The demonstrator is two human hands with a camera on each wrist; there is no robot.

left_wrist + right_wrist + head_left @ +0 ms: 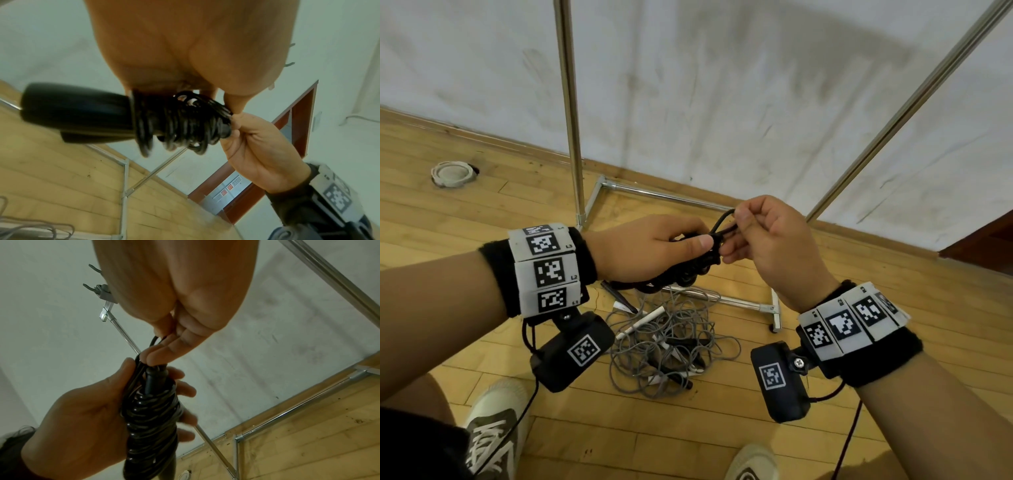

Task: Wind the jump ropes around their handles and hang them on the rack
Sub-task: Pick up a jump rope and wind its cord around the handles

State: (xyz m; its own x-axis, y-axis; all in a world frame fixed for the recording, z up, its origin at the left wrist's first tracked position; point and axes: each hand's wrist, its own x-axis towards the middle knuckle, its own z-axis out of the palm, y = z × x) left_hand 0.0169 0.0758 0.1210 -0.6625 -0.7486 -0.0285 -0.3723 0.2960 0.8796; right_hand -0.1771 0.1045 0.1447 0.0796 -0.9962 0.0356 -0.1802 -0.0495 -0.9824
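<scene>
The left hand (650, 250) curled around the black jump rope coiled on its 2 thick handles (152, 423), above the grey rope pile (671, 346), while the right hand (774, 246) pinched its loose loop; the light, springy, slick cord looked best gripped across the coils.

I see a black rope (690, 270) wound on black handles (76, 112) in my left hand (643, 250). Below my hands lies a grey rope (671, 342). Beyond them stand a silver rack (570, 113) and a white wall (722, 85). The floor (448, 212) is yellow-brown wood. My wristbands (548, 270) are black with black-and-white square patterns.
</scene>
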